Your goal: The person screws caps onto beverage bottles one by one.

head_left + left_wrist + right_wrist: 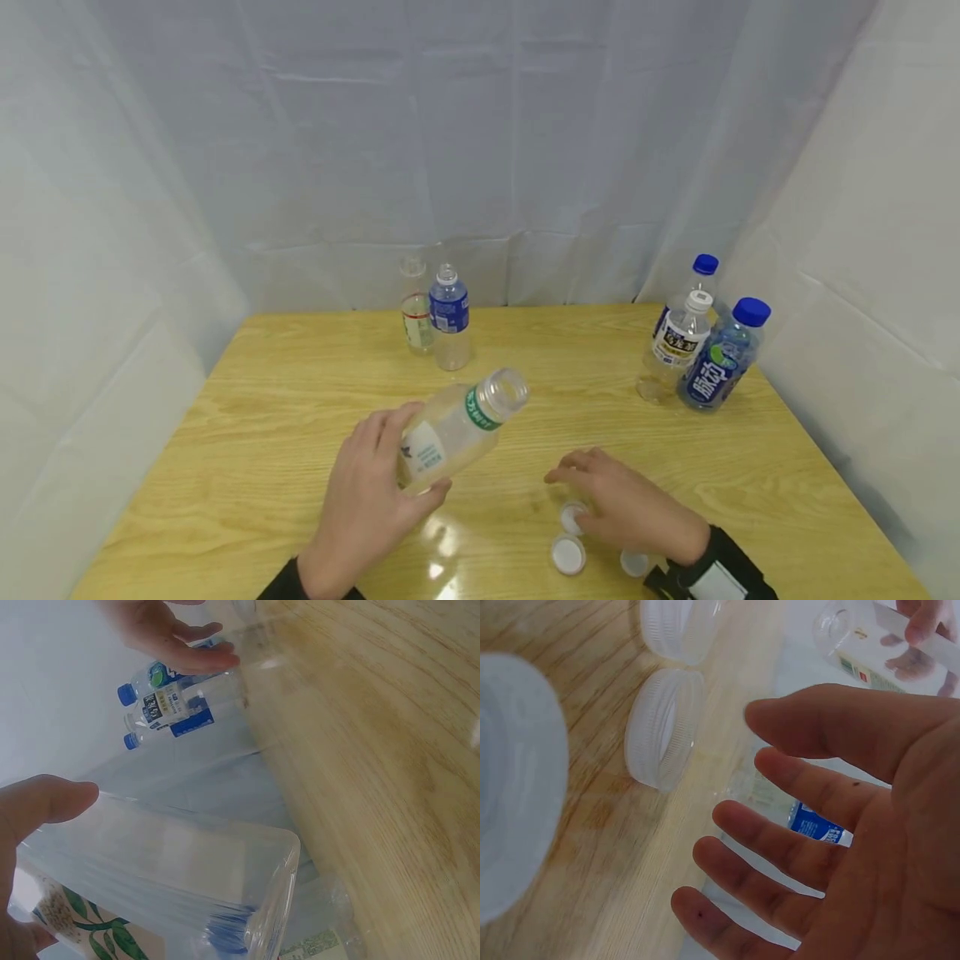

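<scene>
My left hand [367, 487] grips a clear plastic bottle [453, 429] with a green-banded label round its neck. The bottle is uncapped and tilted, its mouth pointing up and to the right. In the left wrist view, the bottle's clear base [255, 862] and a leaf-printed label show beside the thumb. My right hand [633, 504] hovers over white bottle caps at the front right, fingers spread and slightly bent, holding nothing. One cap [567, 555] lies left of it, another [573, 517] is partly covered by its thumb, and a third [633, 563] lies beneath the wrist.
Two uncapped bottles, one with a blue label [450, 317] and one with a pale label [417, 321], stand at the back middle of the wooden table [300, 375]. Three capped bottles cluster at the right, including a blue-capped one [720, 367] and a white-capped one [675, 346].
</scene>
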